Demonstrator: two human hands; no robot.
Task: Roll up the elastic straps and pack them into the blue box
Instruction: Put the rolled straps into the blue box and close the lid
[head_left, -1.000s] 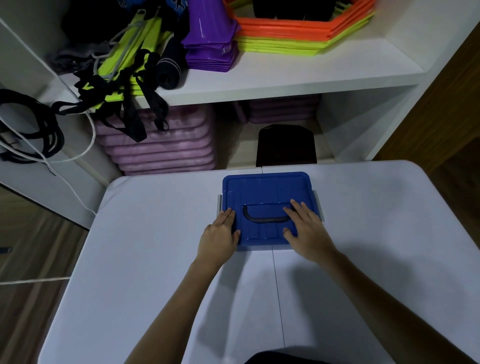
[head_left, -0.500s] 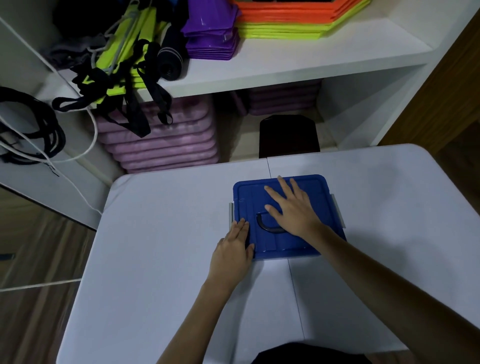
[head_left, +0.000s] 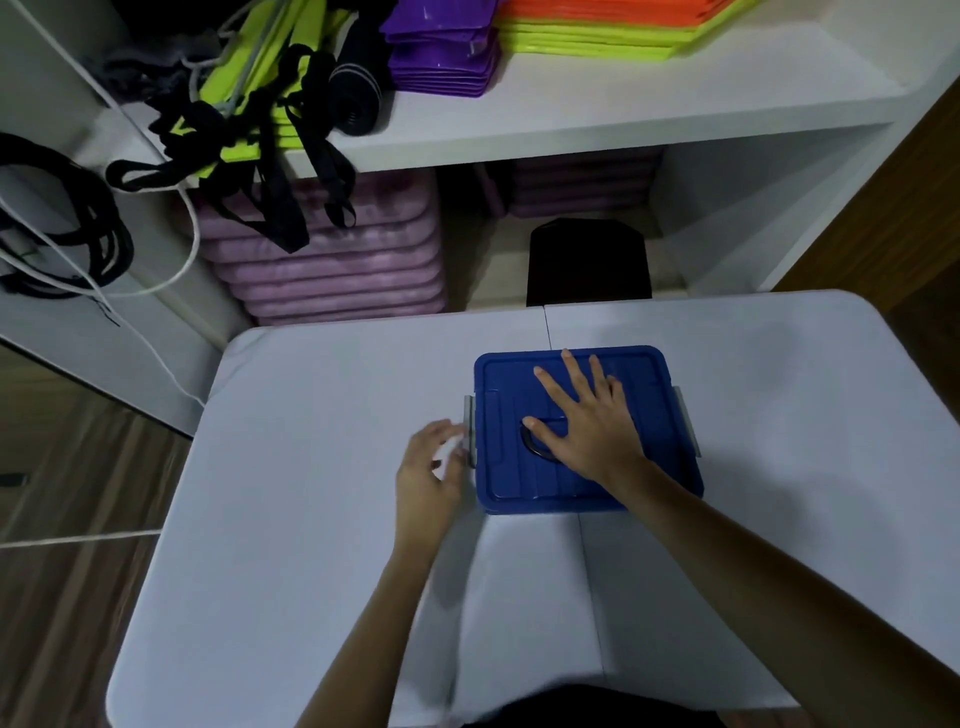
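The blue box (head_left: 660, 447) sits on the white table (head_left: 311, 519) with its lid on and grey latches on both sides. My right hand (head_left: 587, 421) lies flat on the lid with fingers spread, covering most of the black handle. My left hand (head_left: 428, 473) is at the box's left side, fingers loosely curved next to the left latch (head_left: 469, 428); it is blurred, and contact with the latch cannot be told. No elastic straps lie on the table. Black and neon-yellow straps (head_left: 260, 135) hang off the shelf at the upper left.
A white shelf (head_left: 623, 114) behind the table holds purple (head_left: 441, 62), orange and yellow-green stacks. Pink mats (head_left: 337, 270) are piled below it. A black chair back (head_left: 587, 260) stands at the table's far edge. Black cords (head_left: 62, 223) hang at the far left.
My right hand slid from the lid's front edge to its middle, over the handle. My left hand left the lid's front left corner and moved to the left latch. The camera moved closer.
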